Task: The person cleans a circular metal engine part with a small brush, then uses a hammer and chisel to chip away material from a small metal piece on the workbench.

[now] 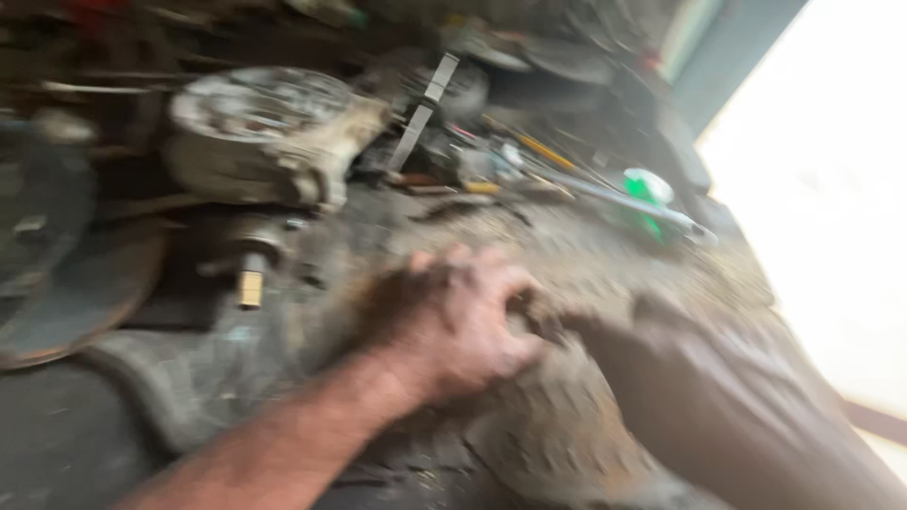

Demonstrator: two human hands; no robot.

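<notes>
The frame is badly blurred. The left hand lies palm-down near the middle, fingers curled over a dusty brown lump of metal or rag — which one cannot be told. The right hand, dark and smeared, touches the same lump just to its right; its fingers' state cannot be told. Far left on the grimy bench sits a round grey housing — a green-capped object lies far right.
</notes>
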